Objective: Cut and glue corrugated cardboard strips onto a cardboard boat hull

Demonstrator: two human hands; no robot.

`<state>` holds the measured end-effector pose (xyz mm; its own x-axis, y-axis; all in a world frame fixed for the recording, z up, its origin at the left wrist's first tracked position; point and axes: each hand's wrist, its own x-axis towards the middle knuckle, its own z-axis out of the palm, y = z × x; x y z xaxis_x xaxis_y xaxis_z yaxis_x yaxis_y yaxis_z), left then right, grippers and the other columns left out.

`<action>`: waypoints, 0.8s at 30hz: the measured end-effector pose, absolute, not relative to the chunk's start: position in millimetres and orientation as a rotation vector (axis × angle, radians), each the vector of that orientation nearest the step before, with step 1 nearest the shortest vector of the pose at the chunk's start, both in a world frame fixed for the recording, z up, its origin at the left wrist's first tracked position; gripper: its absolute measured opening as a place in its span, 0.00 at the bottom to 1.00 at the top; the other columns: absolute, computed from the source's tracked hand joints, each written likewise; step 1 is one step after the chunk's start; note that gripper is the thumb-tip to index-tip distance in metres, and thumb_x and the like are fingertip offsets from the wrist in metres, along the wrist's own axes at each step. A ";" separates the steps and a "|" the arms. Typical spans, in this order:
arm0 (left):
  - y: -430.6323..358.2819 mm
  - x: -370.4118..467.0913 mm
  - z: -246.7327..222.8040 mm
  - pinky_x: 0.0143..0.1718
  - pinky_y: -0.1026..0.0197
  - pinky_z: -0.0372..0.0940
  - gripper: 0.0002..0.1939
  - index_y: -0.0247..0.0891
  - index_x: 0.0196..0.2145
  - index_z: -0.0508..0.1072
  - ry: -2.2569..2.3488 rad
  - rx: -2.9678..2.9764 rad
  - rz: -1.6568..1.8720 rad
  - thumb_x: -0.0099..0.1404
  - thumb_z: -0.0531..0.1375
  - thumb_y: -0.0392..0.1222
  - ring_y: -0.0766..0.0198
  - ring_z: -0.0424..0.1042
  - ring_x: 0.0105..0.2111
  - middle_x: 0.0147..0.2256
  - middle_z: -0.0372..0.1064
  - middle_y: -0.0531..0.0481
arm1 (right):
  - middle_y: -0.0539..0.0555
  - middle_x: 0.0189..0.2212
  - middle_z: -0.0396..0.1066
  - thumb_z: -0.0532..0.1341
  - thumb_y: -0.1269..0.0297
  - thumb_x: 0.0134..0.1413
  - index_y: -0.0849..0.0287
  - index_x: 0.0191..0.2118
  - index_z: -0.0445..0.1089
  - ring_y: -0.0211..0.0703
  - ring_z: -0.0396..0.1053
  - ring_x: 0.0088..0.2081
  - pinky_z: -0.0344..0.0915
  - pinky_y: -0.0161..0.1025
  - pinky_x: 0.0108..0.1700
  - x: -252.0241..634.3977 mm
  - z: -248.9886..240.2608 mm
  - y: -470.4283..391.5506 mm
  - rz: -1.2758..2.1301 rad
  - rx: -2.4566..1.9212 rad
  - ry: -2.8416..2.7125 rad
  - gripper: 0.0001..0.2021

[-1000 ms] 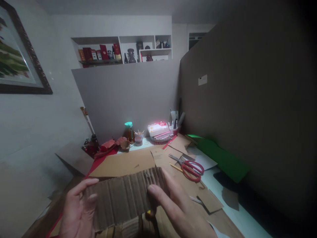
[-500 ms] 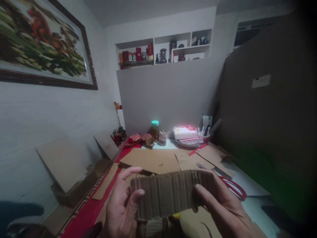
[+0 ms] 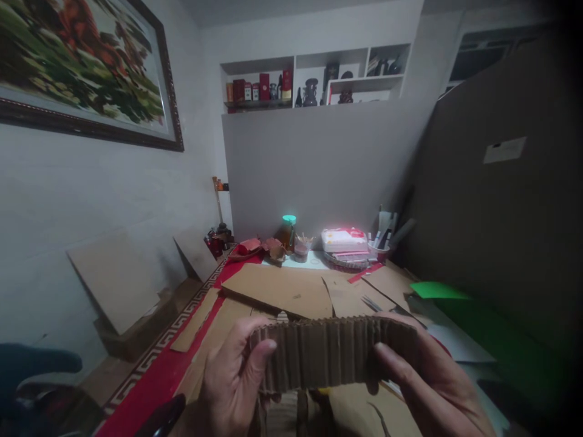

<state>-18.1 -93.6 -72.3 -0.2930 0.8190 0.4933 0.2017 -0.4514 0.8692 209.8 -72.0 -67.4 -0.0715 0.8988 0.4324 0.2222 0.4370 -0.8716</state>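
Head view: corrugated cardboard strip [image 3: 319, 355] is held crosswise, long axis running from the person's left hand [image 3: 230, 376] to the right hand [image 3: 430, 379], each gripping one end, neither nearer; flat cardboard sheet [image 3: 277, 288] on desk [image 3: 311, 257] beyond both.

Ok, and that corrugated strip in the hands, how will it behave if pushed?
The corrugated strip probably folds easily along its ridges, since it already curves near the right hand. Across them it's likely stiffer. Slipping seems unlikely; the ribbed face should give the thumbs grip.
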 end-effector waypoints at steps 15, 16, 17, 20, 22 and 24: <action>-80.6 -48.1 -28.2 0.46 0.58 0.65 0.19 0.48 0.48 0.71 0.978 1.794 0.500 0.65 0.56 0.59 0.56 0.71 0.44 0.42 0.74 0.52 | 0.50 0.35 0.69 0.57 0.60 0.63 0.56 0.39 0.67 0.43 0.66 0.40 0.62 0.40 0.45 191.8 -19.5 -81.0 1.109 -1.072 -2.116 0.06; -81.4 -45.9 -29.5 0.51 0.57 0.63 0.17 0.50 0.49 0.72 1.018 1.836 0.498 0.67 0.56 0.56 0.54 0.70 0.49 0.47 0.74 0.53 | 0.51 0.37 0.69 0.56 0.58 0.64 0.55 0.42 0.66 0.44 0.66 0.42 0.61 0.41 0.47 190.7 -20.7 -82.5 1.120 -1.052 -2.125 0.07; -82.4 -43.5 -31.3 0.55 0.57 0.61 0.15 0.53 0.50 0.73 1.053 1.885 0.515 0.68 0.56 0.53 0.54 0.68 0.53 0.50 0.73 0.54 | 0.51 0.39 0.69 0.56 0.57 0.64 0.56 0.44 0.66 0.45 0.66 0.43 0.61 0.42 0.48 190.3 -22.1 -84.0 1.144 -1.031 -2.118 0.09; -84.6 -34.7 -34.3 0.52 0.61 0.64 0.15 0.56 0.50 0.75 1.065 1.994 0.648 0.68 0.55 0.52 0.54 0.71 0.51 0.49 0.76 0.57 | 0.51 0.40 0.69 0.56 0.56 0.64 0.55 0.46 0.64 0.44 0.66 0.43 0.63 0.41 0.47 191.6 -25.3 -88.3 1.263 -1.018 -2.028 0.10; -84.7 -26.3 -32.0 0.45 0.62 0.68 0.16 0.56 0.49 0.76 1.046 2.006 0.740 0.68 0.53 0.54 0.55 0.74 0.44 0.46 0.78 0.56 | 0.50 0.40 0.69 0.58 0.56 0.63 0.53 0.45 0.65 0.44 0.67 0.44 0.63 0.40 0.47 193.2 -26.6 -91.7 1.306 -1.074 -1.912 0.10; -84.9 -17.8 -30.3 0.42 0.63 0.69 0.18 0.56 0.50 0.76 1.034 1.988 0.829 0.69 0.52 0.55 0.56 0.75 0.42 0.46 0.78 0.56 | 0.49 0.38 0.70 0.58 0.54 0.63 0.52 0.43 0.67 0.44 0.68 0.43 0.64 0.39 0.45 194.1 -28.3 -95.1 1.297 -1.115 -1.783 0.10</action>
<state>-17.8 -84.9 -30.3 0.4681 0.8599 0.2038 0.3858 -0.4063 0.8283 194.1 -95.1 -28.3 -0.4196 0.9073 0.0262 0.2545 0.1453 -0.9561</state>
